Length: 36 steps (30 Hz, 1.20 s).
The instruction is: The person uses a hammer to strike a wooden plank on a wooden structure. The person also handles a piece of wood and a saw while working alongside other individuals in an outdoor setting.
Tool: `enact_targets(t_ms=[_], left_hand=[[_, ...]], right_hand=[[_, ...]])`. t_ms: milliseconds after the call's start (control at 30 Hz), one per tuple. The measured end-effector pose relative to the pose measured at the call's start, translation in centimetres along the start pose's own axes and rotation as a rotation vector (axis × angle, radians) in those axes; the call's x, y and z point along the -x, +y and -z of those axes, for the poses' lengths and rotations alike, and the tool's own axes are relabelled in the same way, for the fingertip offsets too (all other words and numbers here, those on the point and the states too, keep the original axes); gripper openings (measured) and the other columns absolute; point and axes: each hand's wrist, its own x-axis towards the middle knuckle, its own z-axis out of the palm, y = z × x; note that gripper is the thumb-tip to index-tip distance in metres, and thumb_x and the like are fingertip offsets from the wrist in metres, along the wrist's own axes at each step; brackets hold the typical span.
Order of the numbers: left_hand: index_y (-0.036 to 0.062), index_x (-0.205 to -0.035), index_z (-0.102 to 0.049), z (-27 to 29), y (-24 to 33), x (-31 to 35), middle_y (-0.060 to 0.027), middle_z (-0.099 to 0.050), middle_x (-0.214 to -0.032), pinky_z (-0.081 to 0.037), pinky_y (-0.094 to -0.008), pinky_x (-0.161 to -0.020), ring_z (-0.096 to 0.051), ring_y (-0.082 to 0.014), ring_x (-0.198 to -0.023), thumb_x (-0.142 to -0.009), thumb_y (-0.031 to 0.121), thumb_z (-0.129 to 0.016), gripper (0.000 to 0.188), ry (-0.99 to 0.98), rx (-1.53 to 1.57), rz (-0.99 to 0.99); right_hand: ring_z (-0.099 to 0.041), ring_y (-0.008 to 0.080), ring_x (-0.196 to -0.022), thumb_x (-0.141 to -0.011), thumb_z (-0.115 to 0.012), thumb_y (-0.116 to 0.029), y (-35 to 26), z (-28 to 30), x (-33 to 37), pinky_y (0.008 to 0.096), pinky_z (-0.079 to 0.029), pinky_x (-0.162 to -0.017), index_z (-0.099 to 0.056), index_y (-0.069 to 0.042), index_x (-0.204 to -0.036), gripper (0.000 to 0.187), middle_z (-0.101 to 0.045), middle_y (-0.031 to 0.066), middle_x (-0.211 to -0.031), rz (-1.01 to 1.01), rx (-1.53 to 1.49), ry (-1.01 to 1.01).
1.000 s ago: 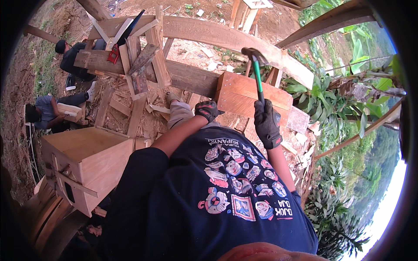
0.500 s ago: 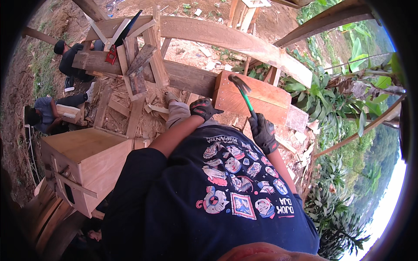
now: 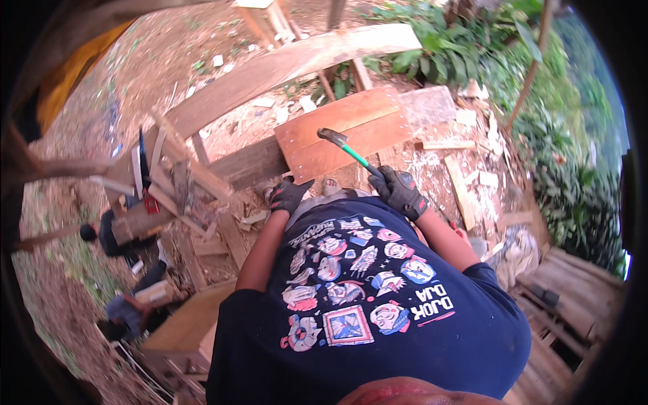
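Observation:
A hammer (image 3: 352, 150) with a green-and-black handle is in my right hand (image 3: 399, 194), which wears a dark glove. Its metal head hangs over the top of a reddish-brown wooden panel box (image 3: 347, 131), apparently clear of the surface. Small pale dots, perhaps nail heads, run along the box's edges. My left hand (image 3: 289, 196), also gloved, is by the box's near left corner, with one digit stretched toward it. Nothing shows in that hand; whether it touches the box is unclear.
A long plank rail (image 3: 290, 67) spans behind the box. To the left, a red-handled saw (image 3: 150, 201) lies among wood offcuts. Two people are at the far left, one (image 3: 125, 314) beside a wooden cabinet (image 3: 185, 324). Slatted boards (image 3: 574, 290) stand at right.
The view has swung, so the box and hammer appear farther left. Both hands remain near the box, the right still holding the hammer. More boards show at right.

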Motion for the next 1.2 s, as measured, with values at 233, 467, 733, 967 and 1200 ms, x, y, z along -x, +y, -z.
enact_targets(t_ms=[233,467,733,967,1200], left_hand=[[0.0019,-0.159,-0.03,0.9,-8.0,2.4,-0.0265,-0.056,-0.147,-0.046,-0.0422,-0.109,-0.057,-0.0364,-0.134,-0.102,0.034,-0.063,0.073,-0.209,0.076,-0.119],[-0.0083,-0.16,-0.019,9.1,-15.8,-2.6,-0.0319,-0.044,-0.155,-0.042,-0.0449,-0.115,-0.049,-0.0393,-0.141,-0.093,0.038,-0.078,0.1,0.208,0.093,-0.11],[-0.0026,-0.151,-0.047,14.0,12.3,-6.8,-0.0285,-0.056,-0.146,-0.047,-0.0474,-0.112,-0.055,-0.042,-0.136,-0.093,0.051,-0.072,0.082,0.368,-0.389,-0.558],[0.0063,-0.121,-0.073,9.8,15.6,-11.8,-0.0253,-0.072,-0.118,-0.051,-0.0536,-0.098,-0.069,-0.0432,-0.113,-0.099,0.076,-0.034,0.084,0.111,-0.473,-0.143],[0.0048,-0.112,-0.076,9.8,12.5,-13.4,-0.0244,-0.075,-0.108,-0.053,-0.0522,-0.094,-0.071,-0.0401,-0.106,-0.092,0.08,-0.047,0.082,0.086,-0.428,-0.301]], right_hand=[[-0.069,0.0405,-0.086,-0.106,-0.054,-0.043,3.1,-4.2,8.4,0.0506,-0.051,-0.077,-0.067,-0.005,-0.109,0.04,-0.069,0.0222,-0.086,-0.373,-0.269,0.413],[-0.068,0.0303,-0.079,-0.103,-0.059,-0.047,11.9,-14.6,13.6,0.0463,-0.054,-0.081,-0.068,-0.002,-0.111,0.047,-0.065,0.0175,-0.081,-1.033,-0.459,0.32],[-0.076,0.0293,-0.075,-0.096,-0.061,-0.041,16.0,-26.7,29.3,0.0459,-0.058,-0.067,-0.073,0.004,-0.106,0.047,-0.074,0.0181,-0.086,-1.463,-0.379,-0.11],[-0.075,0.0359,-0.094,-0.096,-0.057,-0.045,15.2,-22.2,31.3,0.0473,-0.058,-0.08,-0.072,-0.001,-0.122,0.053,-0.075,0.0213,-0.108,-1.527,-0.362,-0.119],[-0.074,0.0316,-0.086,-0.1,-0.054,-0.055,17.3,-12.6,19.1,0.0469,-0.056,-0.076,-0.071,-0.001,-0.117,0.058,-0.075,0.0191,-0.096,-1.157,-0.178,0.356]])
